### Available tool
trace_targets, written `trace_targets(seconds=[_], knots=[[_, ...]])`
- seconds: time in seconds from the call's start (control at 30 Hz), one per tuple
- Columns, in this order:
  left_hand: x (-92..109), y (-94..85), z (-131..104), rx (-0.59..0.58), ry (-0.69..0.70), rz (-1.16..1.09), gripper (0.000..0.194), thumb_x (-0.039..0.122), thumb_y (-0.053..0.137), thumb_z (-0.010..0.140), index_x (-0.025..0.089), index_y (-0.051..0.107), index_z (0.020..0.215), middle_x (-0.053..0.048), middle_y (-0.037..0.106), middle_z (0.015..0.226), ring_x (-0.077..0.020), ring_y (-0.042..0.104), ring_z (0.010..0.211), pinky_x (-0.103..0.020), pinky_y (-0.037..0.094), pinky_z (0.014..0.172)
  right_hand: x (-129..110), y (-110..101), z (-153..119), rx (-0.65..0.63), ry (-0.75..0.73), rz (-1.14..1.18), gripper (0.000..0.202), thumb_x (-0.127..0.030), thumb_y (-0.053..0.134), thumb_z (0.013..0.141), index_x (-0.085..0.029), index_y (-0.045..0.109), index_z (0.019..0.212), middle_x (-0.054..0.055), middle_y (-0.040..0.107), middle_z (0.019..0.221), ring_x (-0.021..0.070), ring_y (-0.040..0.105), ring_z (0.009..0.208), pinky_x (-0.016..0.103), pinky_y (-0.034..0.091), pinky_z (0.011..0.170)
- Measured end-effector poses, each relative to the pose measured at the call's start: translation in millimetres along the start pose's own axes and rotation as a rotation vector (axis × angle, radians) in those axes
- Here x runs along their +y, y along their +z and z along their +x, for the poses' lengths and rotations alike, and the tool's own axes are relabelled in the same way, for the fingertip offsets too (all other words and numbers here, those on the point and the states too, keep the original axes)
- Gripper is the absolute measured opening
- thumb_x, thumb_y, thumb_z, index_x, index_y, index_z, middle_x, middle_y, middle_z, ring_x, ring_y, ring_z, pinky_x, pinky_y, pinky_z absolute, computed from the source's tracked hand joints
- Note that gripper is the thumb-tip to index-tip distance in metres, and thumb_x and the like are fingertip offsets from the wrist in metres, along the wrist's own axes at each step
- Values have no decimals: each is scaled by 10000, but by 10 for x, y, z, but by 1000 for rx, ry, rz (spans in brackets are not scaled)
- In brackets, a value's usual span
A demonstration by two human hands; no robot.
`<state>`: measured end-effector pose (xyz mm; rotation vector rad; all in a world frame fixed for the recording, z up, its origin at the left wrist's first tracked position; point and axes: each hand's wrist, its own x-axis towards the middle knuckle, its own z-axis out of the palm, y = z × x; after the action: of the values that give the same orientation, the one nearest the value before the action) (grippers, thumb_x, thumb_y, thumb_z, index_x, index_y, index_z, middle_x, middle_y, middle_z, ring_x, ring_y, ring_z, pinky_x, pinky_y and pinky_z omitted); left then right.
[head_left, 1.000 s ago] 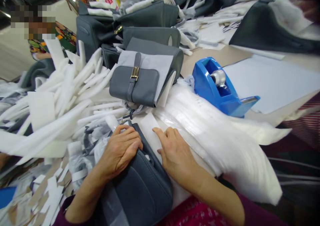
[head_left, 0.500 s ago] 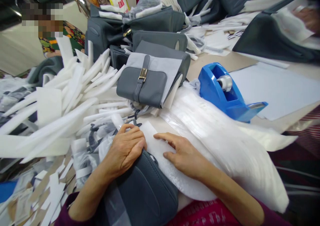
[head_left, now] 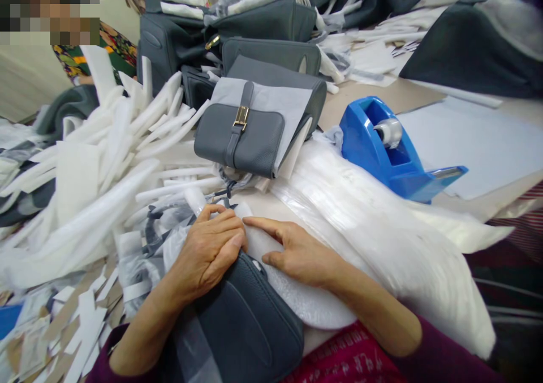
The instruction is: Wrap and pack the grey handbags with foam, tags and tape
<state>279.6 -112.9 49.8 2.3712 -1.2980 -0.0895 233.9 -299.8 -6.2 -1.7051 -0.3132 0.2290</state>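
Note:
A dark blue-grey leather bag (head_left: 250, 315) lies on its side at the bottom middle, close to my body. My left hand (head_left: 212, 250) is closed over the bag's upper end, fingers curled round its edge. To its right, my right hand (head_left: 297, 253) rests on a white foam sheet (head_left: 292, 295) beside the bag, thumb and forefinger apart, holding nothing. The forefinger tip comes close to my left hand. Clear plastic wrap (head_left: 195, 343) covers part of the bag.
A grey bag with a gold buckle (head_left: 240, 134) sits ahead. A blue tape dispenser (head_left: 394, 151) stands right of it, behind a stack of white foam sheets (head_left: 373, 224). White foam strips (head_left: 114, 145) pile up at left, near a person's patterned sleeve (head_left: 114, 49). More grey bags (head_left: 263, 26) stand behind.
My right hand has moved left, closer to my left hand, along the foam sheet. My left hand keeps its place on the bag. The view has shifted slightly.

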Motion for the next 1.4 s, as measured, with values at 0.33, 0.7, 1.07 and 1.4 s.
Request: trace_targets(seconds=[0.33,0.7,1.07,1.4], knots=[[-2,1,11,24,-18,26,368,183,280,958,182,526,683,-10,548,650,-160,468,662,-398,348,845,45,4,113,-151,-52,17,663,-4,543,667,-230,594,1289,5,663,1241,211,610,1147,365,442,1051],[-60,108,28,-43,-91,126,427,325,364,963,146,469,1336,-141,530,1375,-241,484,1237,-457,307,1070,24,-23,-80,-58,-64,-111,874,-50,493,811,-174,29,1541,138,381,1511,196,388,1381,453,331,1137],[-81,23,-73,-108,37,31,441,283,260,1011,284,660,1196,-30,666,1234,-174,558,1167,-371,285,1009,-20,-150,-1027,55,-316,-481,485,14,390,772,-200,632,1134,117,563,1291,190,532,1206,376,471,993],[-68,-13,-120,-73,42,-97,502,283,183,1001,222,628,1226,-61,664,1232,-188,559,1145,-371,289,969,-298,37,-238,162,189,-359,257,-117,716,616,-192,472,639,-81,477,534,74,437,487,200,315,480]])
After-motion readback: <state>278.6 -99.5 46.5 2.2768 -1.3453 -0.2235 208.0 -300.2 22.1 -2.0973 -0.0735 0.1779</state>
